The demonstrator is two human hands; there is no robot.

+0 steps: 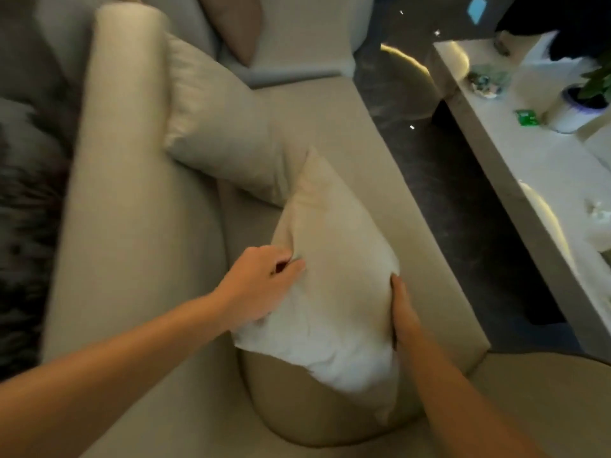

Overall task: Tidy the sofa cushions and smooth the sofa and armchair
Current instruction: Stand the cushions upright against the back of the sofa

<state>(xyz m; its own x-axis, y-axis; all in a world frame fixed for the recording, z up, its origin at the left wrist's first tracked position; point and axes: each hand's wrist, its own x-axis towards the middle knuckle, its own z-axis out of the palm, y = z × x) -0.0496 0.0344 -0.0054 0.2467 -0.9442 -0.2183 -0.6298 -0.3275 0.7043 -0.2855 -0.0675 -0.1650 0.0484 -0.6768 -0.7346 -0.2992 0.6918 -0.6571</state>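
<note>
Head view, a cushion being set on the sofa. A pale cushion [330, 276] stands on edge on the seat [363, 133], tilted, its upper corner touching a larger cushion [218, 127] that leans against the backrest [132, 193]. The left hand [261, 285] pinches the fabric of the cushion's left edge, fingers closed on a fold. The right hand [401, 312] lies flat against the right edge, fingers extended and pressing, not curled around anything. The cushion thus sits between the two hands, held from both sides, its lower part resting against the rounded arm [314, 408] at the near end.

Progress, as judged: early to middle. The held cushion is creased and not yet seated squarely; the larger cushion lies askew; a brown cushion [234, 24] leans at the far section. The seat surface looks fairly smooth where visible. Smoothing of the sofa and of the armchair appears still to come; no armchair can be told apart with certainty here. A low table [496, 153] stands well apart to the right, with a potted plant [585, 104] on it
</note>
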